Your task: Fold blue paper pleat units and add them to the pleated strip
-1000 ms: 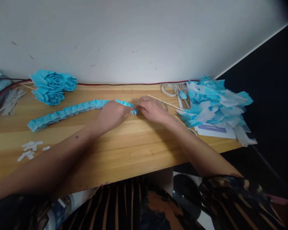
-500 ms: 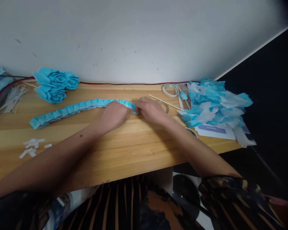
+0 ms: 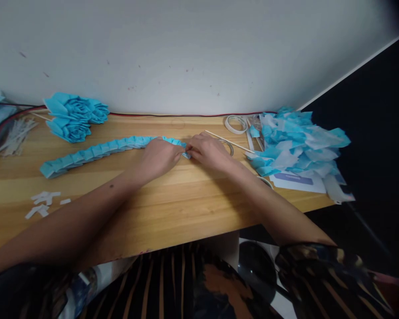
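Note:
A long strip of folded blue fabric or paper [image 3: 99, 151], pleated in overlapping petals, curves across the wooden table. Its right end runs in between my hands. My left hand [image 3: 162, 156] is closed, with thumb and fingers pinching the strip near that end. Facing it, my right hand [image 3: 206, 149] is closed too, its fingertips pinching the very tip of the strip. The fingertips of both hands almost meet, and they partly hide the small bit between them. A thin wooden stick [image 3: 229, 141] lies just beyond my right hand, over a tape roll partly hidden by that hand.
Finished blue roses [image 3: 75, 116] lie at the back left, near white ties [image 3: 18, 136]. Small white pieces [image 3: 41, 203] sit at front left. At right are a tape roll [image 3: 236, 124], a heap of blue and white petals [image 3: 295, 141] and a white card [image 3: 299, 182].
My right fingers have drawn in slightly toward my left hand, and less of the strip's tip shows between them. The rest of the strip lies much as before.

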Tool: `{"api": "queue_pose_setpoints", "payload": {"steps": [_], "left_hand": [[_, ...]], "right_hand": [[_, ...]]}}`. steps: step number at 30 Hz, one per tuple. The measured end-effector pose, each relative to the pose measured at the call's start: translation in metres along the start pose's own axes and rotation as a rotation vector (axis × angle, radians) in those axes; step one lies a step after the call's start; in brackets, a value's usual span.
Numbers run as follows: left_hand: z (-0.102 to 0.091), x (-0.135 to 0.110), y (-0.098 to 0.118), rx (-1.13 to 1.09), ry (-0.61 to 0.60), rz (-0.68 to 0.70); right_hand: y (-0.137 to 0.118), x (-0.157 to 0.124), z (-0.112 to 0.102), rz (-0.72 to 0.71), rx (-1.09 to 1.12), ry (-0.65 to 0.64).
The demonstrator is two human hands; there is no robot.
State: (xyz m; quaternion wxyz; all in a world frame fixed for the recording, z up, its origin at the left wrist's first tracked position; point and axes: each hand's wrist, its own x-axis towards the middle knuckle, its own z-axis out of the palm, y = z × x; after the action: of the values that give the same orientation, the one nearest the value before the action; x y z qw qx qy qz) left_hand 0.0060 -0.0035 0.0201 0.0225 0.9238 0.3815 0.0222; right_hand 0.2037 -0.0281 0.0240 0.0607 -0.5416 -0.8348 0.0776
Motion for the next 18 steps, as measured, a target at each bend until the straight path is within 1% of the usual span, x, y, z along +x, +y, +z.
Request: {"api": "queue_pose_setpoints", "payload": {"steps": [4, 8, 12, 18], "left_hand": [[-0.0035, 0.0007, 0.0031, 0.078, -0.064, 0.018], [-0.0071, 0.0014, 0.0052, 0.089, -0.07, 0.025], [-0.0081, 0.0015, 0.006, 0.091, -0.076, 0.02], [-0.0059, 0.0011, 0.0046, 0.091, -0.09, 0.02]], "right_hand": [[0.0003, -0.0002, 0.0031, -0.011, -0.05, 0.002], [-0.0012, 0.0025, 0.005, -0.018, -0.103, -0.001], [-0.0027, 0.0039, 0.0049, -0.018, -0.097, -0.002], [-0.0001, -0.0027, 0.0063, 0.01, -0.093, 0.002]]}}
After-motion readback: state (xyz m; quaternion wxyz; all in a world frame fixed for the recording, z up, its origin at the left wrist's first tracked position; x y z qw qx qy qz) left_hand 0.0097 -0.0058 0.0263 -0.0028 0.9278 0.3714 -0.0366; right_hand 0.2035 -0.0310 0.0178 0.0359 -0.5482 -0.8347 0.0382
